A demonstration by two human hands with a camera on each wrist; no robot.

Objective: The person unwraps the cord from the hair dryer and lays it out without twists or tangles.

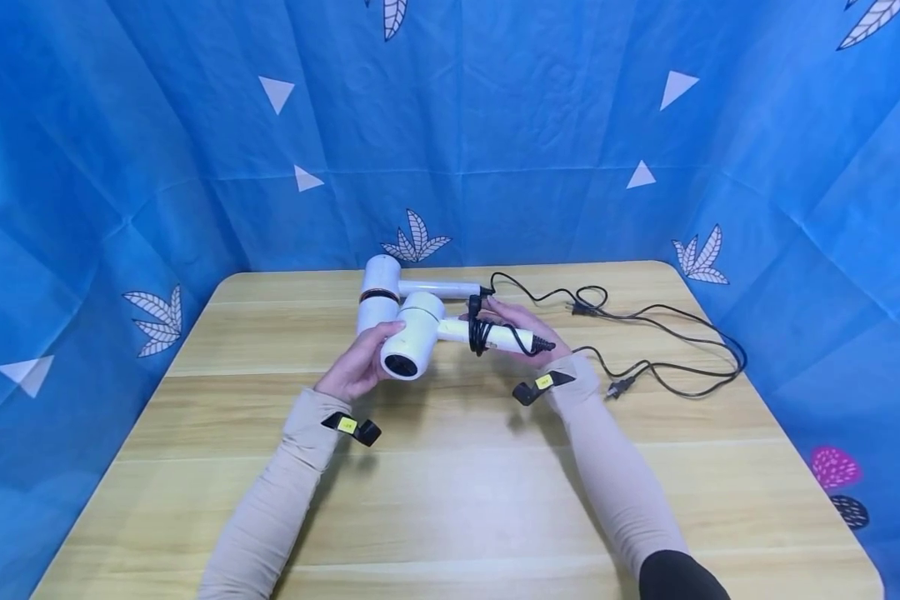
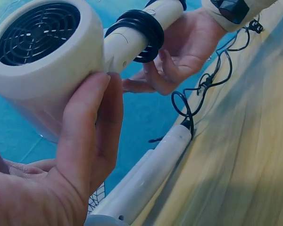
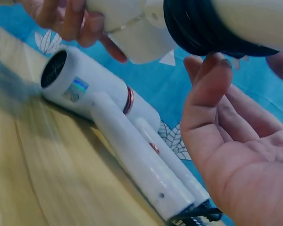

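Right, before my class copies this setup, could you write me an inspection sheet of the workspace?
Surface: tabletop, pale wood grain.
Job's things: held hair dryer, white, above the table; at least one other white dryer lies near the far edge.
Clutter: nothing seen besides dryers and cables.
Grippers: left hand grips the held dryer's head; right hand is at its handle, fingers curled, grip unclear.
Cables: wound black cable around that handle; loose black cable across the right side, plug on the tabletop.
Surroundings: blue curtain with leaves and triangles.

Room on near tbl [image 1: 457, 500]; cords [image 1: 744, 360] R
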